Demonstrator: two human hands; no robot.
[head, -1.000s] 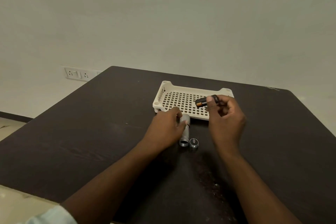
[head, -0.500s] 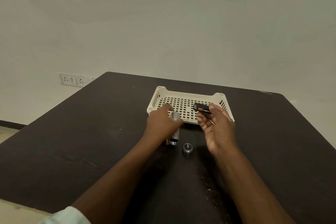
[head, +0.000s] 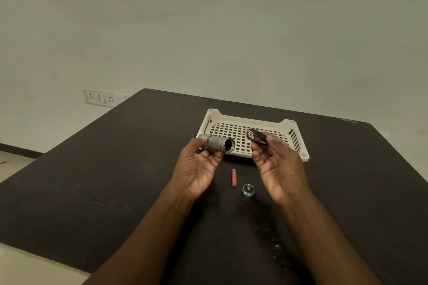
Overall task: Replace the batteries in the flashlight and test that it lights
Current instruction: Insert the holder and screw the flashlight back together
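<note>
The left hand [head: 196, 169] is now holding the flashlight body [head: 217, 143] raised off the table [head: 92, 180], open end facing the battery holder [head: 257, 137] pinched by the right hand [head: 278, 166]; insertion appears imminent. 1 loose battery [head: 234, 178] and the end cap [head: 248, 190] are lying below both hands.

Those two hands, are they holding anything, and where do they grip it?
The left hand holds the flashlight body around its closed end. The right hand pinches the black battery holder at its near end.
</note>
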